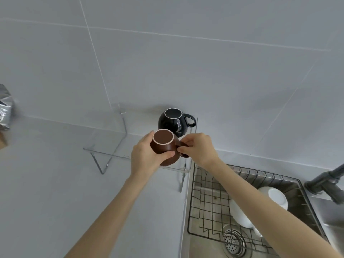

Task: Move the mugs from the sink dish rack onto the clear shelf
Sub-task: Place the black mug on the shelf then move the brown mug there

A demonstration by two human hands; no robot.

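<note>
A brown mug point(164, 146) is held upside down in both hands, low over the front right part of the clear shelf point(104, 151); whether its rim touches the shelf cannot be told. The left hand point(147, 157) is wrapped around the body, fingers closed on it, probably to carry the weight. The right hand point(198, 148) is pinched on the handle, probably to steer it. A black mug point(173, 121), also inverted, is already set at the back of the shelf, so the brown one is kept just in front. 2 white pieces point(275, 197), seemingly mugs, are left in the sink dish rack point(208, 202) beside the table point(46, 183), so the task is judged about half done.
</note>
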